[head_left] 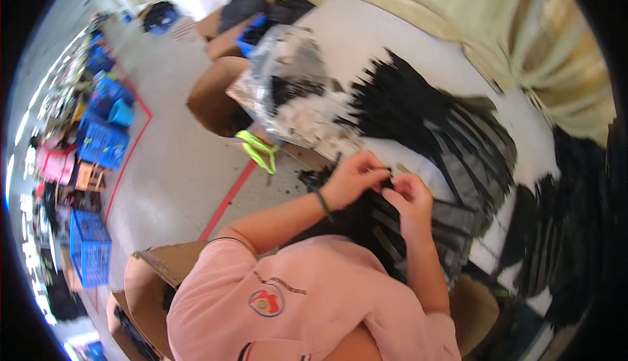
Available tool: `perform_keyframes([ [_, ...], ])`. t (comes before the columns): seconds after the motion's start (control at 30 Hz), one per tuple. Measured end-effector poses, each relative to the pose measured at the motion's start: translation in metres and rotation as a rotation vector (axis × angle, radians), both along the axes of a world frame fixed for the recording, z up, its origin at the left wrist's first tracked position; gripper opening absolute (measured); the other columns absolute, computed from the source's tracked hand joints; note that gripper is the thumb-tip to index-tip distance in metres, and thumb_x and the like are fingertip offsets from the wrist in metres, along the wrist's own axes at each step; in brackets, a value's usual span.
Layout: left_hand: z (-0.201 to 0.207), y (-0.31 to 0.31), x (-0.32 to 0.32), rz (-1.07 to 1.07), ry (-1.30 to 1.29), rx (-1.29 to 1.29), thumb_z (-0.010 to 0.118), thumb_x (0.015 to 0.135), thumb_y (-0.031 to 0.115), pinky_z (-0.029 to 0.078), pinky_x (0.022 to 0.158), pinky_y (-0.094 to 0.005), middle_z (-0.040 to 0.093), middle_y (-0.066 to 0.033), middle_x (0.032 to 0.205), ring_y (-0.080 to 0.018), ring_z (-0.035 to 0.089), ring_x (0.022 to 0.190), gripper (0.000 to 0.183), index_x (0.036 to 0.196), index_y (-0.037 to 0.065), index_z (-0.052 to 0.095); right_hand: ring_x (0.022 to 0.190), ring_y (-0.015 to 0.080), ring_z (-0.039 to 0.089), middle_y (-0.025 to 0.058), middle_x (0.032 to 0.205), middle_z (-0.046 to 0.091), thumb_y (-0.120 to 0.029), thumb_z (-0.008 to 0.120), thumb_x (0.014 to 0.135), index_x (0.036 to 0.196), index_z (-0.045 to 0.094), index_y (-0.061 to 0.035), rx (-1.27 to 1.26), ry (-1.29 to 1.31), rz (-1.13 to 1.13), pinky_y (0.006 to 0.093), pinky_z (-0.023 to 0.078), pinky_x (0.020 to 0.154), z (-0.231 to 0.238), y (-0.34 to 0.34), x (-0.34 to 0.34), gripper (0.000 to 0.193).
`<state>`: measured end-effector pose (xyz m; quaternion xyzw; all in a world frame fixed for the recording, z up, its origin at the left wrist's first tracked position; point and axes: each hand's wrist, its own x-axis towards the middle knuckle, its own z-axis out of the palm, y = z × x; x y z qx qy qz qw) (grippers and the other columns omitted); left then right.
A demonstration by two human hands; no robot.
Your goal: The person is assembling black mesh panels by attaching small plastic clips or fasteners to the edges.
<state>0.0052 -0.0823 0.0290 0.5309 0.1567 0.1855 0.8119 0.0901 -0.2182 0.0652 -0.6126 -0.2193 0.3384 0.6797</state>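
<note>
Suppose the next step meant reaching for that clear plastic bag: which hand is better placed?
Left, probably: the left hand is nearer the plastic bag, while the right hand sits farther off. Both are fingering a small black piece, though.

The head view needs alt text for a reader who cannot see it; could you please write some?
A left hand and a right hand pinch a small dark piece between them. Fanned black-and-gray pieces lie beyond on a white table, with an open cardboard box to its left.
</note>
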Motion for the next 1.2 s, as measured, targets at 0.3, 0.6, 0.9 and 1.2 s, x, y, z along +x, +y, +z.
perform_keyframes([
  [0.3, 0.001, -0.008, 0.005, -0.030, -0.026, -0.039, 0.065, 0.081, 0.000, 0.048, 0.069, -0.0211, 0.065, -0.0045, 0.083, -0.0083, 0.059, 0.072, 0.007, 0.085, 0.003, 0.060, 0.062, 0.0024, 0.043, -0.0055, 0.069, 0.046, 0.007, 0.069, 0.072, 0.078, 0.047, -0.0084, 0.048, 0.146, -0.110, 0.0164, 0.038, 0.057, -0.015, -0.007, 0.004, 0.028],
  [0.6, 0.001, -0.016, -0.004, -0.176, -0.087, 0.221, 0.065, 0.080, -0.005, 0.047, 0.086, -0.0272, 0.060, -0.0103, 0.104, -0.0146, 0.058, 0.095, 0.017, 0.095, 0.000, 0.058, 0.061, 0.0047, 0.047, -0.0034, 0.066, 0.049, 0.006, 0.070, 0.071, 0.076, 0.047, -0.0080, 0.120, 0.316, -0.070, 0.0181, 0.039, 0.056, -0.019, -0.018, 0.009, 0.028],
  [0.9, 0.001, -0.012, -0.001, -0.164, -0.210, 0.426, 0.070, 0.073, -0.005, 0.043, 0.084, -0.0280, 0.052, -0.0062, 0.099, -0.0166, 0.051, 0.097, 0.029, 0.095, 0.005, 0.055, 0.065, 0.0083, 0.053, 0.0001, 0.078, 0.056, -0.006, 0.064, 0.082, 0.094, 0.056, -0.0019, 0.174, 0.470, 0.060, 0.0206, 0.044, 0.059, -0.005, -0.021, 0.015, 0.015],
  [1.2, 0.001, -0.008, -0.019, -0.293, -0.047, 0.481, 0.065, 0.079, -0.003, 0.044, 0.070, -0.0237, 0.052, -0.0030, 0.089, -0.0118, 0.054, 0.079, 0.019, 0.092, 0.005, 0.054, 0.065, 0.0054, 0.052, 0.0003, 0.073, 0.059, -0.013, 0.057, 0.089, 0.087, 0.060, -0.0003, -0.130, -0.235, 0.200, 0.0211, 0.044, 0.060, -0.009, -0.010, 0.025, 0.013],
])
